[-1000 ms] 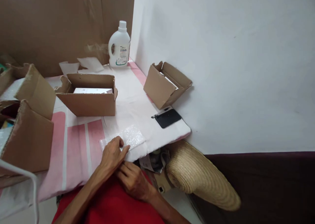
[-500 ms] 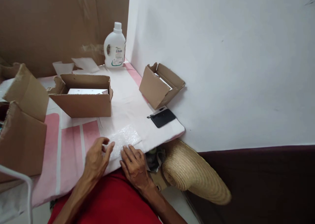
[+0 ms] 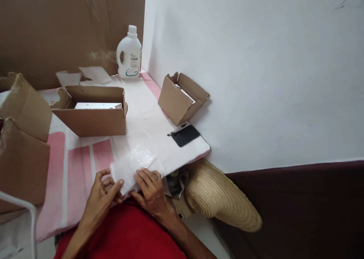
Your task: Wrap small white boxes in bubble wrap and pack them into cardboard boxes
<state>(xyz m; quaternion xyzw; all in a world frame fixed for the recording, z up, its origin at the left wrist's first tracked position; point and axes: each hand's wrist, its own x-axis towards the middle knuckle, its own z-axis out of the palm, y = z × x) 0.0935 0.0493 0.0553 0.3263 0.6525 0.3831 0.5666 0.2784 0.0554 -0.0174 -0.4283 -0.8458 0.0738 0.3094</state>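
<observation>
Both hands are at the near edge of the table (image 3: 85,175), which carries a pink-and-white covering. The left hand (image 3: 102,196) has thumb and fingers closed on the near left edge of a bubble-wrap piece (image 3: 132,166); the right hand (image 3: 150,189) lies on its near right edge with fingers spread flat, pressing it. The bubble wrap lies at the near edge of the table, its near end lifted slightly between the two hands and its far end resting on the covering.

Far left of the hands, an open cardboard box (image 3: 92,115) holds a white flat item (image 3: 96,105). A second open cardboard box (image 3: 182,98) stands tilted against the white wall on the right. Just near that tilted box, a black flat case (image 3: 186,135) lies with a pen (image 3: 176,129) touching its far edge. A white plastic jug (image 3: 129,54) stands upright at the far corner. Larger cardboard boxes (image 3: 24,156) sit at the left edge. A straw hat (image 3: 222,198) rests below the table's right near corner. A red garment (image 3: 127,232) covers the person's lap.
</observation>
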